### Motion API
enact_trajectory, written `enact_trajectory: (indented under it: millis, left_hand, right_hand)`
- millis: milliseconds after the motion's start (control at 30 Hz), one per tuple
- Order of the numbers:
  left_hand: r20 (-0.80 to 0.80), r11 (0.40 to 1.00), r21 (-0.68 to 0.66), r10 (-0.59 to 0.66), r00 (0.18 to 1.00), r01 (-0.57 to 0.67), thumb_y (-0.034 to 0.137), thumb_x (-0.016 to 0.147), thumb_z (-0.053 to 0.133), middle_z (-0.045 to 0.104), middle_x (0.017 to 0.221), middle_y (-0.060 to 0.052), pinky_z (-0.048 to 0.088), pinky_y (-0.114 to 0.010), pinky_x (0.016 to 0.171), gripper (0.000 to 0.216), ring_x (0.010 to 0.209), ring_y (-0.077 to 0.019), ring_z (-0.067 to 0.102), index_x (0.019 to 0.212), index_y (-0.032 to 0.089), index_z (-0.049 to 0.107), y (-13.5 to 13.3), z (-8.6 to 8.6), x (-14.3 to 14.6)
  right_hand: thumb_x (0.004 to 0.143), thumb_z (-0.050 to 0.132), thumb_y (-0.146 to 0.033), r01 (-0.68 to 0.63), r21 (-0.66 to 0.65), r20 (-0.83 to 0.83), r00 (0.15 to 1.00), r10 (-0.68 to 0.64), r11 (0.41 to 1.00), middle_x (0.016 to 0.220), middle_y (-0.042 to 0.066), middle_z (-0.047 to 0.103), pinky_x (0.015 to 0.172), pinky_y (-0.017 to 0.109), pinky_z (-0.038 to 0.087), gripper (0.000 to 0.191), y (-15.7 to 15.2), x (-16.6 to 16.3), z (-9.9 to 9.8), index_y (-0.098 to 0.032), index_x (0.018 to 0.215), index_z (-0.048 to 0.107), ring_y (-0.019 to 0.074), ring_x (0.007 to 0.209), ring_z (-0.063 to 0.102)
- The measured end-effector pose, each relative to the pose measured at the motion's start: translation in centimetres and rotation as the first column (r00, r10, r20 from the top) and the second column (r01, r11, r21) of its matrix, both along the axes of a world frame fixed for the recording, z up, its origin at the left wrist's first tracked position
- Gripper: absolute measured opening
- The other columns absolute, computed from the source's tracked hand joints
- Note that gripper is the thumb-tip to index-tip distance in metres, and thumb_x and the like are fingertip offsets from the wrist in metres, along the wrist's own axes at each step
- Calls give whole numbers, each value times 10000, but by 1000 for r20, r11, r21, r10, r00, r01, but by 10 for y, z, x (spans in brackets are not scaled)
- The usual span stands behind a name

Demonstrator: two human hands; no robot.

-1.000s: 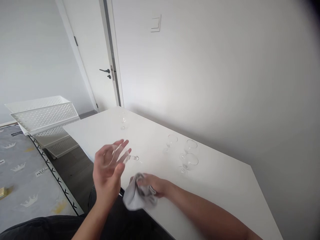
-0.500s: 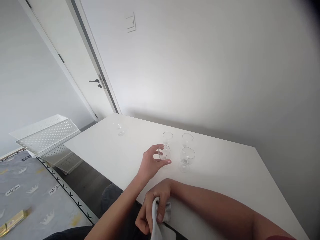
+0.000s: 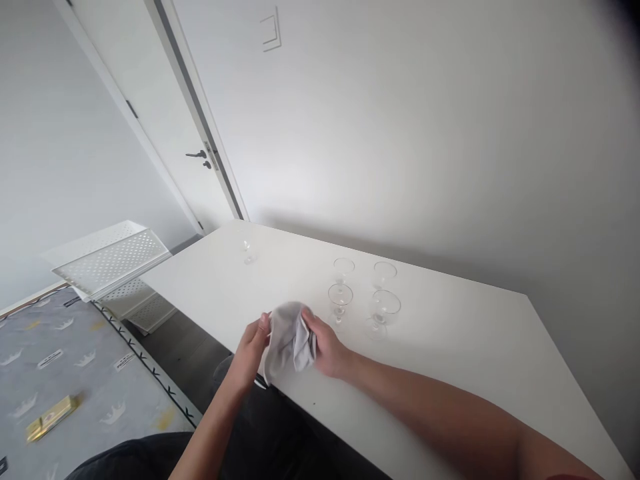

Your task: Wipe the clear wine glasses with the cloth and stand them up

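Observation:
A light grey cloth (image 3: pixel 287 337) is spread between my two hands above the table's near edge. My left hand (image 3: pixel 254 343) pinches its left side, thumb on top. On the other side my right hand (image 3: pixel 324 343) grips the folded part. Just beyond my right hand stands a clear stemmed glass (image 3: pixel 341 297), upright and apart from my fingers. Beside it is a second stemmed glass (image 3: pixel 386 305). Behind these two are another glass (image 3: pixel 344 268) and one more glass (image 3: pixel 385 272). Farther left on the table, a lone stemmed glass (image 3: pixel 248 250) stands by itself.
The white table (image 3: pixel 450 347) runs along a wall. To its left are white perforated racks (image 3: pixel 113 261) and a grey patterned mattress (image 3: pixel 65 360) with a gold packet (image 3: pixel 53 419) on it. A door (image 3: pixel 150 100) with a dark handle is at the back left.
My left hand has let go of the near-left glass, which now stands on the table, and has taken hold of the cloth. My right hand has raised the cloth.

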State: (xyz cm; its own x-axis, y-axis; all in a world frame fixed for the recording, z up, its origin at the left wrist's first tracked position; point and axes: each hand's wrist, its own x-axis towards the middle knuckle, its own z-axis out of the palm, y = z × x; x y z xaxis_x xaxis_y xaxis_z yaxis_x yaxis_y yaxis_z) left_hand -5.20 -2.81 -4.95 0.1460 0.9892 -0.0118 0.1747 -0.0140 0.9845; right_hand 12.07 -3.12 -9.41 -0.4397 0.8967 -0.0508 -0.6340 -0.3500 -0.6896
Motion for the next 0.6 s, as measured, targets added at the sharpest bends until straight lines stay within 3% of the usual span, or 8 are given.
enact_trajectory:
  millis: [167, 300, 400, 467, 600]
  left_hand:
    - [87, 990, -37, -130, 988, 133, 561, 952, 644, 794, 1084, -97, 581, -398, 929, 463, 1066, -309, 722, 1214, 195, 753, -17, -11, -14]
    - [141, 1000, -16, 6, 990, -4, 476, 933, 687, 785, 952, -64, 586, -403, 940, 308, 928, -253, 736, 976, 178, 757, -12, 6, -24]
    - [219, 990, 41, 125, 968, -137, 522, 967, 633, 765, 979, -54, 582, -383, 932, 328, 930, -230, 728, 1008, 206, 710, -11, 22, -29]
    - [206, 989, 11, 140, 969, -145, 608, 977, 576, 752, 1051, -84, 580, -368, 890, 437, 961, -241, 719, 1104, 209, 699, -16, 25, -28]
    - [98, 985, -123, 131, 986, -119, 751, 960, 448, 723, 985, -118, 546, -348, 724, 633, 885, -257, 685, 1111, 181, 677, -28, 11, -18]
  right_hand:
    - [906, 674, -678, 115, 3, 86, 990, -115, 993, 1114, 61, 730, 904, 349, 507, 543, -2, -6, 3, -253, 1241, 708, 246, 1076, 641]
    - [934, 696, -450, 63, -58, 9, 998, -62, 996, 1070, 14, 709, 863, 296, 494, 433, 3, 3, 2, -306, 1342, 677, 192, 1000, 630]
    - [896, 700, -377, 19, -123, 8, 1000, -18, 992, 996, 18, 698, 743, 280, 484, 394, 4, 6, 4, -288, 1279, 720, 174, 859, 613]
    - [888, 719, -394, 44, -111, 75, 997, -36, 993, 989, 34, 696, 709, 280, 483, 338, 4, 4, 5, -256, 1195, 752, 175, 841, 603]
    - [855, 783, -488, 81, -81, 193, 979, -64, 993, 899, 24, 658, 645, 295, 485, 328, 2, -1, 5, -253, 1080, 742, 174, 774, 589]
